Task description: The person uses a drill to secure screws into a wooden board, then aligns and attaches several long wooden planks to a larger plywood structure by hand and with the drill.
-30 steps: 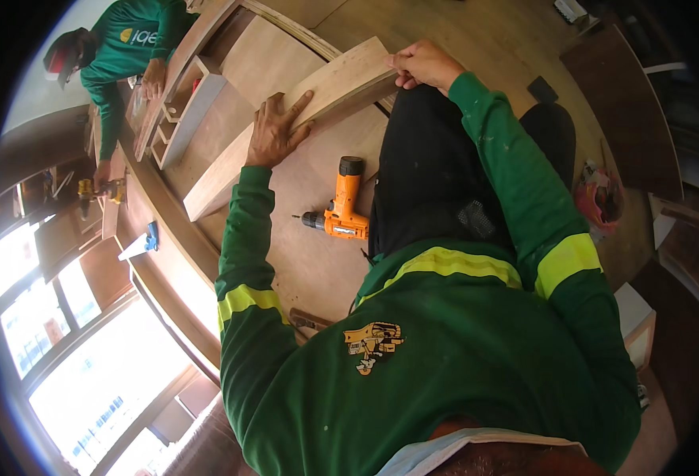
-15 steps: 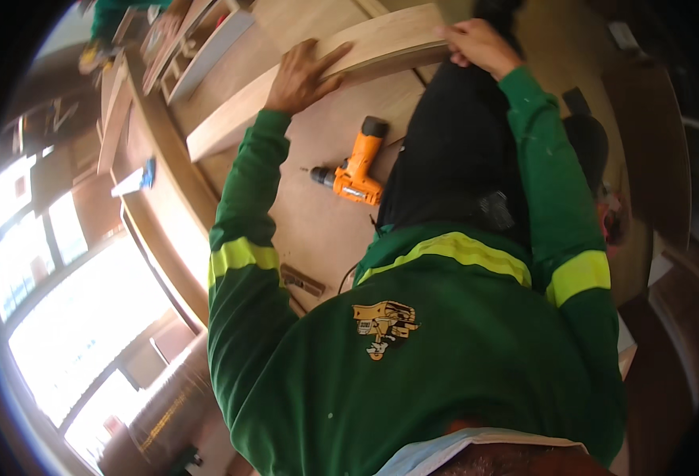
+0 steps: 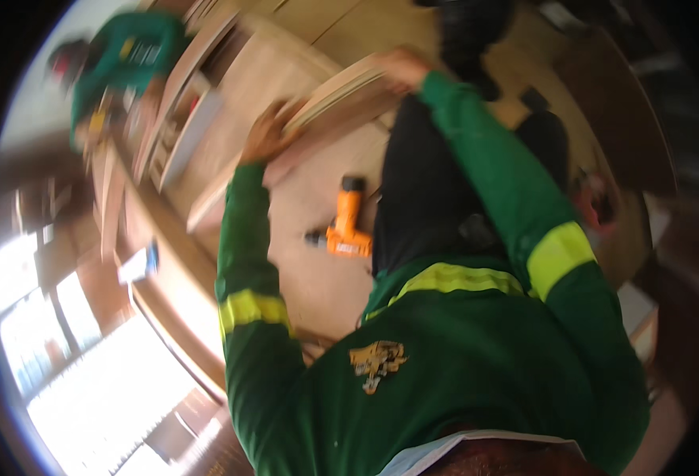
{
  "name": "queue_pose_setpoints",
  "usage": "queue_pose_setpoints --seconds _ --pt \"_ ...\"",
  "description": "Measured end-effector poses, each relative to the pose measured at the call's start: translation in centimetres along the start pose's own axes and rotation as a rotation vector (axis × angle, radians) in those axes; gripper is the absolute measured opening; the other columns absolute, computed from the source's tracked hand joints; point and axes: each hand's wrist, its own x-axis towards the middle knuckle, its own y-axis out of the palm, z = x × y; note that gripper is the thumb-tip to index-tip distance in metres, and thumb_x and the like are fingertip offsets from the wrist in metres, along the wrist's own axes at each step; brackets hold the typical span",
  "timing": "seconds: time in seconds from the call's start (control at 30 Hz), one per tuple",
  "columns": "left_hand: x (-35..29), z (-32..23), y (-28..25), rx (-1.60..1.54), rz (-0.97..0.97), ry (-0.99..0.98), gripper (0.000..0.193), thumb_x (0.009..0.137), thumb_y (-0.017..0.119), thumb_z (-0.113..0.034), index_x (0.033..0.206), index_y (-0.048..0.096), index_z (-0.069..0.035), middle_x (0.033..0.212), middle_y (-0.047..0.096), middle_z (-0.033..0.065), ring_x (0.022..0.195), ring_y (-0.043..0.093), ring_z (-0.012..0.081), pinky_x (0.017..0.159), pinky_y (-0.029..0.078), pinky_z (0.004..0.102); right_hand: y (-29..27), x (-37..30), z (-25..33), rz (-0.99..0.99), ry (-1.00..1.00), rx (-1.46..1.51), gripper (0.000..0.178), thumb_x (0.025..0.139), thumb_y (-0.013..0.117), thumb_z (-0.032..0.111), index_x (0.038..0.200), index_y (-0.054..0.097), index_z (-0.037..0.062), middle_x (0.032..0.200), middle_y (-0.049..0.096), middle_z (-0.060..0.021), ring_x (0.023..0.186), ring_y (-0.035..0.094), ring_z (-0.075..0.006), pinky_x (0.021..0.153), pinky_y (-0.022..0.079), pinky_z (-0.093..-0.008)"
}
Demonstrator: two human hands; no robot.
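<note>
A long, pale wooden strip (image 3: 340, 89) slants across the upper middle, from beside my left forearm up to my right hand. My left hand (image 3: 268, 135) lies over it with fingers stretched and apart, somewhat blurred. At the strip's far right end, my right hand (image 3: 403, 70) is closed around it; the fingertips are partly hidden and smeared by motion. An orange and black cordless drill (image 3: 348, 226) lies on its side on the wooden surface (image 3: 318, 289) between my left arm and my dark-trousered leg, touched by neither hand.
A person in green (image 3: 131, 59) works at the upper left beside wooden framing (image 3: 187, 75). A long wooden edge (image 3: 171, 262) runs along the left, bearing a small blue and white object (image 3: 139, 264). A dark brown panel (image 3: 615, 111) stands at the right.
My right hand has moved left with the strip's end, and my left hand has shifted down and left. The view has swung, bringing more of the other person into sight.
</note>
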Motion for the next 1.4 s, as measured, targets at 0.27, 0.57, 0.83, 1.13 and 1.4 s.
queue_pose_setpoints --seconds 0.27,0.57,0.83,1.13,1.4 --pt "3.6 -0.8 3.1 0.151 0.106 -0.037 0.052 0.104 0.053 -0.046 0.148 0.057 -0.019 0.132 0.056 0.0169 0.13 0.044 0.0377 0.113 0.03 0.0544 1.0 6.2 -3.0 -0.442 0.024 -0.519 0.051 0.1 0.04 0.039 0.111 0.076 0.0043 0.11 0.075 -0.0187 0.104 0.072 -0.0374 0.096 0.057 -0.0484" --pt "0.4 1.2 1.1 -0.073 0.169 -0.117 0.058 0.104 0.053 -0.043 0.151 0.052 -0.009 0.124 0.058 0.0225 0.116 0.055 0.04 0.103 0.043 0.0479 1.8 -1.4 1.4 -0.284 0.061 -0.061 0.051 0.097 0.05 0.042 0.091 0.074 -0.0021 0.089 0.074 -0.0246 0.091 0.072 -0.0402 0.085 0.057 -0.0487" --pt "-1.7 -1.1 5.2 0.015 -0.074 -0.222 0.058 0.1 0.063 -0.04 0.151 0.054 -0.014 0.135 0.055 0.0243 0.124 0.053 0.0426 0.105 0.043 0.0519 -7.6 -16.5 -3.8 -0.191 -0.176 -0.065 0.048 0.099 0.061 0.045 0.107 0.072 -0.0009 0.084 0.072 -0.0108 0.068 0.066 -0.0174 0.069 0.055 -0.0359" --pt "0.4 -9.6 6.9 0.05 -0.309 -0.292 0.072 0.097 0.067 -0.048 0.158 0.043 -0.016 0.144 0.05 0.0238 0.131 0.049 0.0442 0.11 0.036 0.0571 -10.1 -26.8 -7.6 -0.309 -0.25 0.086 0.034 0.102 0.061 0.026 0.12 0.071 -0.0001 0.089 0.073 -0.0074 0.072 0.066 -0.0128 0.07 0.054 -0.0306" --pt "-4.7 -17.2 3.8 -0.07 -0.434 -0.447 0.061 0.093 0.074 -0.016 0.149 0.052 -0.007 0.136 0.056 0.0237 0.128 0.054 0.041 0.108 0.043 0.0482 -8.9 -24.8 -6.8 -0.192 -0.262 -0.053 0.029 0.1 0.064 0.022 0.119 0.071 0.0013 0.101 0.076 -0.0096 0.086 0.07 -0.0156 0.081 0.055 -0.0323"
